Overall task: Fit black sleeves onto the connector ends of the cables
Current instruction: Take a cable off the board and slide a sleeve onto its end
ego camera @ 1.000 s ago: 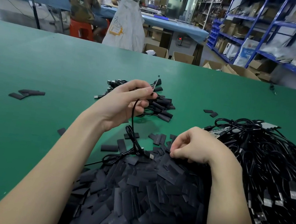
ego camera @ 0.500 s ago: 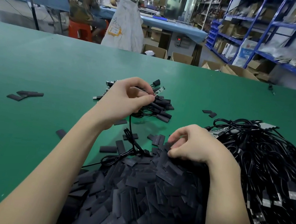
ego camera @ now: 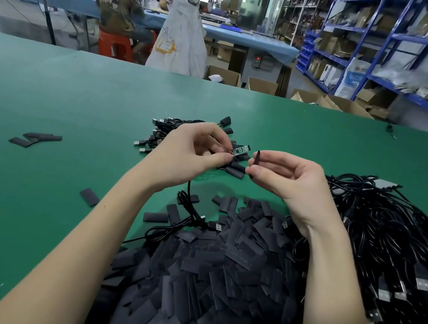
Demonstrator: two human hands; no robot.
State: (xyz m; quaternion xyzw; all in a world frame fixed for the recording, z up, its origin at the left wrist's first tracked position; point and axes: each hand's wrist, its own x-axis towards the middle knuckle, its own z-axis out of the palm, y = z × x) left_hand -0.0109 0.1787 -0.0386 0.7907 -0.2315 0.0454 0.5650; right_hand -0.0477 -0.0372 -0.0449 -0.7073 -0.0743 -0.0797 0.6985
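Warehouse floor, blue shelving behind, green table (ego camera: 49, 96) in front. Left hand (ego camera: 191, 155) pinched a cable's connector end (ego camera: 241, 150) between thumb and fingertips, bare board tip pointing right, the cable (ego camera: 186, 202) dropping to the table below. Right hand (ego camera: 286, 178) pinched one black sleeve (ego camera: 257, 159) upright between thumb and forefinger, just beside the connector tip, not touching. Other fingers loosely curled. Sleeve pile (ego camera: 205, 278) lay at the near edge, cable heap (ego camera: 395, 246) along the right edge, sleeved cables (ego camera: 173, 130) mid-table behind the hands.
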